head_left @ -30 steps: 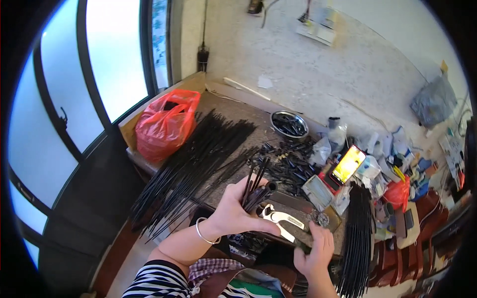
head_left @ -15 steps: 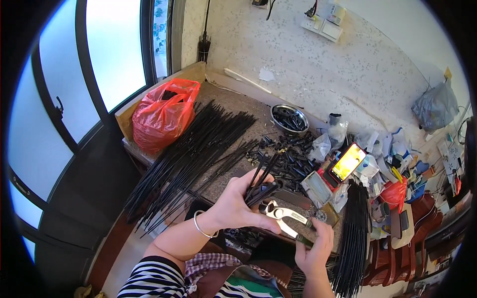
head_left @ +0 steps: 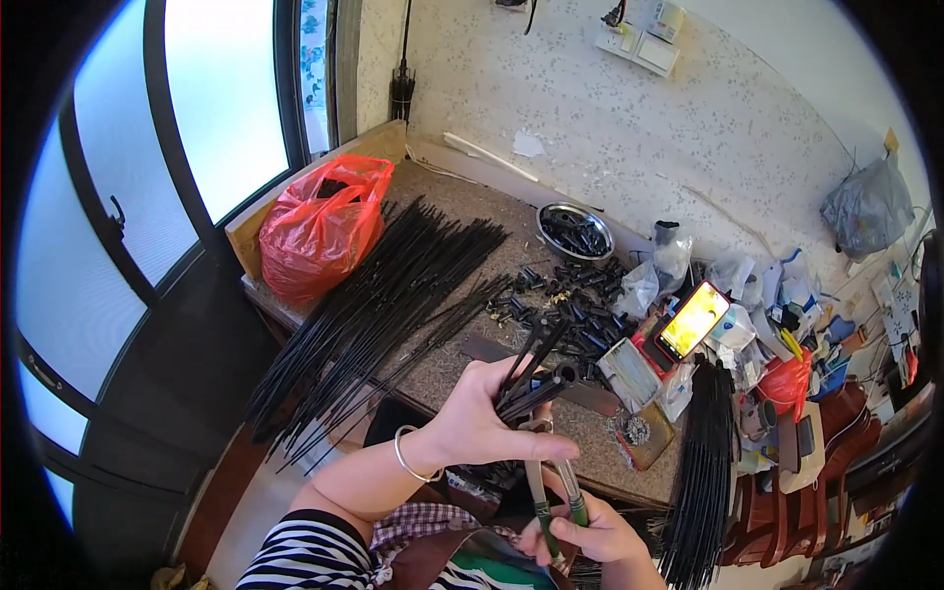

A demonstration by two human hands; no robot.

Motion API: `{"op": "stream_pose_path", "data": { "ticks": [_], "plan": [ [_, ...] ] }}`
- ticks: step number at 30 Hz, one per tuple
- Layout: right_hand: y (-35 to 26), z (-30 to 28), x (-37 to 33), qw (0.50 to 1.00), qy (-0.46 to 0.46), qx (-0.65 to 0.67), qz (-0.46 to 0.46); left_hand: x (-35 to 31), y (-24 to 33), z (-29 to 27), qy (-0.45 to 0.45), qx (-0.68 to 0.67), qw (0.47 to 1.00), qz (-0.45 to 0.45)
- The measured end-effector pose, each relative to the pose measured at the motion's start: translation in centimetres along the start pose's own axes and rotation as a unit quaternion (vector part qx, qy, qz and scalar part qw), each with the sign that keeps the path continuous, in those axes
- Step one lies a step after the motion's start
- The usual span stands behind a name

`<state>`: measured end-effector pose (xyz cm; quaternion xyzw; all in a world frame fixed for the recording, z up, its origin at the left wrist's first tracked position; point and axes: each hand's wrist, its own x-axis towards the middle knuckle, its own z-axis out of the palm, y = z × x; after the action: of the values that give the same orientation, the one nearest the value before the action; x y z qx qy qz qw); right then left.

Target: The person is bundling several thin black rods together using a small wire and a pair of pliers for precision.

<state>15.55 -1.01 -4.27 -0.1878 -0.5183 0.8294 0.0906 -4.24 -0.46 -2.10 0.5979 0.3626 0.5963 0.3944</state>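
My left hand, a silver bangle on its wrist, is closed round several black rods and a dark piece with a round, hollow end. Its thumb stretches out to the right. Below, my right hand grips the green handles of a pair of metal pliers. The pliers point upward, and their jaws are mostly hidden behind my left hand and the rods. A large pile of long, thin black rods lies on the speckled worktop to the left.
Small black parts lie scattered behind my hands, beside a metal bowl of similar ones. A red plastic bag stands far left. To the right are a lit phone, a hanging rod bundle and plastic-bag clutter.
The pliers have swung from pointing left to pointing upward, their head now behind my left thumb. My right hand has moved down and left. My left hand keeps hold of the rods.
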Motion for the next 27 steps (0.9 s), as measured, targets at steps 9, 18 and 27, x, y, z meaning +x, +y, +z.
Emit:
{"op": "stream_pose_path", "data": {
  "ticks": [9, 18, 27],
  "plan": [
    [6.0, 1.8, 1.7, 0.985, 0.166, 0.023, -0.038, -0.5, -2.3, 1.9, 0.074, -0.019, 0.991, -0.113],
    [3.3, -4.1, 1.2, 0.726, 0.543, -0.398, -0.141, -0.6, -4.0, 1.2, 0.036, -0.126, 0.988, -0.082],
    [3.3, -12.8, -1.8, 0.591, 0.486, -0.643, -0.045, -1.1, -4.5, 1.3, -0.044, -0.093, 0.988, -0.115]
  ]
}}
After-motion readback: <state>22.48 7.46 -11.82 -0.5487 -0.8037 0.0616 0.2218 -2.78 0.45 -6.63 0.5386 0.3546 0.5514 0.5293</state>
